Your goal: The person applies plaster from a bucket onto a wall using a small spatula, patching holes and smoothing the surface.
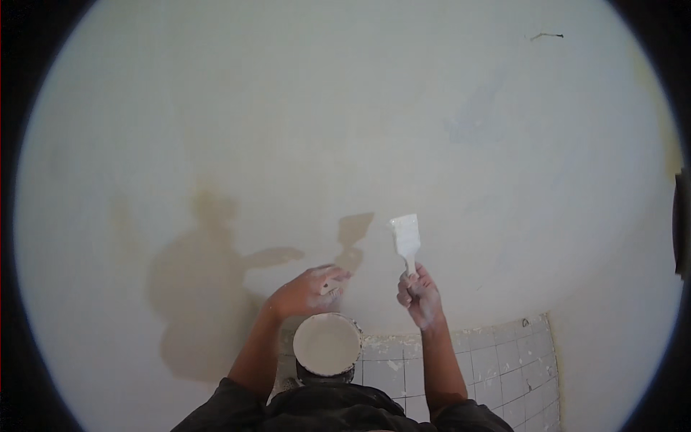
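Note:
My right hand point(422, 295) is closed round the handle of a flat paintbrush point(407, 236), held upright with its wide end up. White paint coats its wide end, and white smears mark the hand and wrist. To the left, my left hand point(309, 291) is raised with its fingers curled. A small pale piece with a dark spot shows at its fingers; I cannot make out what it is. Just below that hand is a round bucket point(327, 344) of off-white paint, dark on the outside, with a paint-spattered rim.
A pale wall point(288, 129) with yellowish and grey patches fills most of the view, and my shadow falls on its left part. White tiles point(489, 360) with paint specks run along the bottom. A dark object point(679, 227) juts in at the right edge.

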The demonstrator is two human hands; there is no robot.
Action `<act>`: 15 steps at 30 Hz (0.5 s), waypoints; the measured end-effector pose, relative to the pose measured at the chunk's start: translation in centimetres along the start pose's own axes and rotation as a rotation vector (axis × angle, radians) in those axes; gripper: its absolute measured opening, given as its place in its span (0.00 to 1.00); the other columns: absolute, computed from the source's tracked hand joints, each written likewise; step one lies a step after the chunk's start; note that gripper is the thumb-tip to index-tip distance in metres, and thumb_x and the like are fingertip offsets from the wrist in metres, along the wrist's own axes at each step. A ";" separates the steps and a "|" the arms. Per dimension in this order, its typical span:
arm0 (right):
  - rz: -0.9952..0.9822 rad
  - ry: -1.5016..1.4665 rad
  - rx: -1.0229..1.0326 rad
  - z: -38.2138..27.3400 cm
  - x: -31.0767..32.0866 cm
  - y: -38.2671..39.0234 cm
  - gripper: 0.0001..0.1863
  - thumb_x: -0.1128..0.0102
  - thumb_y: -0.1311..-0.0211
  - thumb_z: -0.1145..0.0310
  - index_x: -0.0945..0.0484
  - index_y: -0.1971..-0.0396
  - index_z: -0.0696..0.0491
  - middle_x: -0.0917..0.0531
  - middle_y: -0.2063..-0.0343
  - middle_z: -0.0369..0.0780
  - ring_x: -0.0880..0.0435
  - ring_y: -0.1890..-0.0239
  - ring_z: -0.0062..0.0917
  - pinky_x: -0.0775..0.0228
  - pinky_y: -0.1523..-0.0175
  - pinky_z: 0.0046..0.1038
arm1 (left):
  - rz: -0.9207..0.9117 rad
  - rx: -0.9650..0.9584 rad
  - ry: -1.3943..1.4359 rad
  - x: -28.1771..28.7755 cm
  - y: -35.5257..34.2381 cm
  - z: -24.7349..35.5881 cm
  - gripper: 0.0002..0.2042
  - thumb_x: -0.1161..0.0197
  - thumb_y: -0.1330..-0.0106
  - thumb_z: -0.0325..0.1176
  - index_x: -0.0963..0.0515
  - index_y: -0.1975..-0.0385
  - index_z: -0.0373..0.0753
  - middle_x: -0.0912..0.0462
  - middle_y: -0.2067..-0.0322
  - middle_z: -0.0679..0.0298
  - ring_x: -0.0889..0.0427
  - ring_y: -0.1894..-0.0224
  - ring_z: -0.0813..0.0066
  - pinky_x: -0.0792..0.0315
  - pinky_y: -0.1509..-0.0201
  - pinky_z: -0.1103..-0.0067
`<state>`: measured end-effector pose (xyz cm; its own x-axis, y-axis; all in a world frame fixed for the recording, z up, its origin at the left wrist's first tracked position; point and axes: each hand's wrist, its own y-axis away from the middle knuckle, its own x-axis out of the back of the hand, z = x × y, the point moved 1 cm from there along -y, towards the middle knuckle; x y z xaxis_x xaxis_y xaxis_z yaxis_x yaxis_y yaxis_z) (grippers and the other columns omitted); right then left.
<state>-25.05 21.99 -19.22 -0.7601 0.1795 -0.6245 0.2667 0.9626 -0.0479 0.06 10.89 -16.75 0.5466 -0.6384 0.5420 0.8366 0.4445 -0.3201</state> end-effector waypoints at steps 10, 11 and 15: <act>0.152 0.566 0.388 -14.4 -9.3 -1.4 0.08 0.42 0.30 0.65 0.26 0.60 0.53 0.33 0.84 0.26 0.42 0.86 0.06 0.56 0.84 0.14 | 0.343 -0.261 -0.328 9.4 -4.1 7.5 0.23 0.41 0.40 0.22 0.30 0.42 0.41 0.32 0.38 0.57 0.31 0.36 0.56 0.32 0.36 0.67; 0.197 0.666 0.458 -15.9 -10.7 -1.2 0.09 0.40 0.31 0.64 0.25 0.60 0.53 0.31 0.83 0.26 0.41 0.87 0.06 0.55 0.84 0.14 | 0.378 -0.305 -0.381 10.4 -4.3 8.3 0.24 0.41 0.41 0.21 0.30 0.43 0.42 0.32 0.37 0.58 0.32 0.35 0.55 0.34 0.33 0.67; 0.303 1.081 0.753 -20.3 -17.0 0.3 0.12 0.37 0.33 0.63 0.23 0.60 0.57 0.27 0.82 0.28 0.37 0.84 0.08 0.48 0.80 0.15 | 0.417 -0.400 -0.388 13.0 -3.4 11.8 0.24 0.42 0.43 0.20 0.29 0.43 0.42 0.32 0.37 0.57 0.33 0.34 0.54 0.36 0.31 0.66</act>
<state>-24.09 23.35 7.20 -0.6028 0.7676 0.2176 0.4981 0.5751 -0.6489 3.90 8.49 0.50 0.8350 -0.1606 0.5263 0.5496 0.2901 -0.7834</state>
